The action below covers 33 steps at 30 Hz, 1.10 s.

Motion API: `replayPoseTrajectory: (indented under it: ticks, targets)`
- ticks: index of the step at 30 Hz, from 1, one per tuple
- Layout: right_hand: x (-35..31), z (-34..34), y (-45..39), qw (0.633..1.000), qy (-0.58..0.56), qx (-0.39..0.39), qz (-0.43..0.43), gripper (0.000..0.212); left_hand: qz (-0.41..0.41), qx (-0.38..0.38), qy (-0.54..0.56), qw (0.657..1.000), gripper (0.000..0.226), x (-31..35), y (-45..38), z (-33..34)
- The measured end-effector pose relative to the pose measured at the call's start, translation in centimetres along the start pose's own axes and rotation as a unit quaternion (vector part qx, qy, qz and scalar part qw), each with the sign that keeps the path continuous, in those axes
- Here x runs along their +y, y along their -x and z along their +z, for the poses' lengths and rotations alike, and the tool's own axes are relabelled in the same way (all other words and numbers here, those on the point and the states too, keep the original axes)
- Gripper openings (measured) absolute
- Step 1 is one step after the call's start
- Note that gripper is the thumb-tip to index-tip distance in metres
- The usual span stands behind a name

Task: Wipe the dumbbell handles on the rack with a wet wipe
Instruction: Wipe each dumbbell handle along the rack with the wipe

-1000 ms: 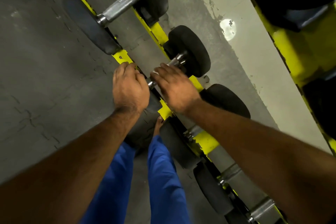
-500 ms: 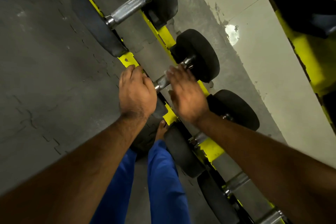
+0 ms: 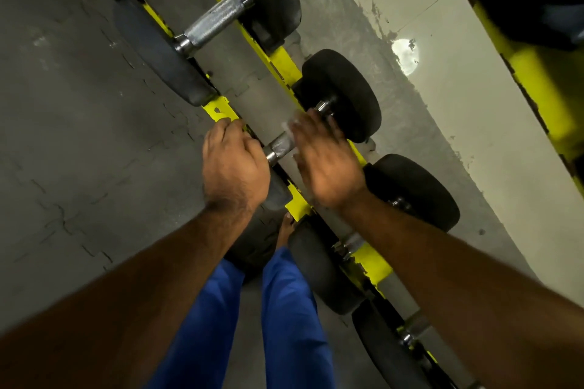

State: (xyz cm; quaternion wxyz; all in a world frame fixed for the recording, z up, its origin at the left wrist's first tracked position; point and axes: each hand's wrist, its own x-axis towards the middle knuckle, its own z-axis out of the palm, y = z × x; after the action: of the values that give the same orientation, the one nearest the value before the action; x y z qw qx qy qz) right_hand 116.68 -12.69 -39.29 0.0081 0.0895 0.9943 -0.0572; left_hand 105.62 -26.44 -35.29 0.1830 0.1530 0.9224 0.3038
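Note:
A small black dumbbell lies across the yellow rack, its far head against the back rail. My right hand lies over the far part of its knurled steel handle. It holds a white wet wipe against the handle, and the wipe peeks out at the fingertips. My left hand grips the dumbbell's near head, fingers curled over its edge. The handle's near end shows bare between the two hands.
A larger dumbbell with a long knurled handle sits further along the rack. More black dumbbells follow on the near side, partly under my right forearm. Grey rubber floor spreads on the left; my blue trouser legs show below.
My right hand has slid with the wipe along the handle from its near end toward the far head. My left hand has kept its hold on the near head.

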Motion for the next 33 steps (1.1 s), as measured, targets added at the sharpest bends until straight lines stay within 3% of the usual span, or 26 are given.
replayPoseTrajectory:
  ticks: [3, 7, 10, 12, 16, 19, 22, 24, 28, 33]
  targets:
    - [-1.4, -0.2, -0.6, 0.993, -0.011, -0.013, 0.115, 0.063, 0.002, 0.002, -0.003, 1.0, 0.045, -0.1, 0.1, -0.1]
    - [-0.8, -0.2, -0.4, 0.998, -0.008, -0.034, 0.05, 0.074, 0.002, 0.0, -0.009, 1.0, 0.047, 0.0, 0.0, -0.1]
    - [-0.4, -0.7, -0.5, 0.993, 0.044, -0.049, 0.095, 0.083, 0.003, 0.0, -0.012, 1.0, 0.047, -0.1, -0.1, 0.0]
    - [-2.6, -0.5, -0.6, 0.992, 0.01, -0.048, 0.117, 0.078, 0.003, 0.002, -0.011, 1.0, 0.047, -0.1, -0.1, 0.0]
    - [0.0, -0.7, -0.1, 0.999, -0.017, -0.013, 0.026, 0.063, 0.004, 0.0, -0.011, 1.0, 0.045, -0.1, -0.1, -0.1]
    - [-0.6, -0.4, -0.4, 0.995, -0.041, 0.03, 0.088, 0.056, 0.0, 0.005, -0.005, 1.0, 0.044, -0.3, 0.0, 0.2]
    - [-2.8, 0.2, -0.1, 0.995, -0.101, 0.012, -0.006, 0.054, 0.003, 0.01, -0.003, 1.0, 0.042, -0.3, -0.1, 0.2]
    - [-0.8, -0.2, -0.3, 0.994, -0.085, -0.001, -0.066, 0.053, 0.0, 0.005, -0.007, 1.0, 0.043, -0.2, 0.0, 0.1]
    - [0.9, -0.4, -1.1, 0.998, -0.05, 0.024, 0.016, 0.052, 0.002, 0.007, -0.005, 1.0, 0.042, -0.2, 0.0, 0.0]
    - [-1.5, 1.0, 0.2, 0.983, -0.119, -0.01, -0.141, 0.047, 0.006, 0.007, -0.008, 1.0, 0.042, -0.3, -0.1, 0.1]
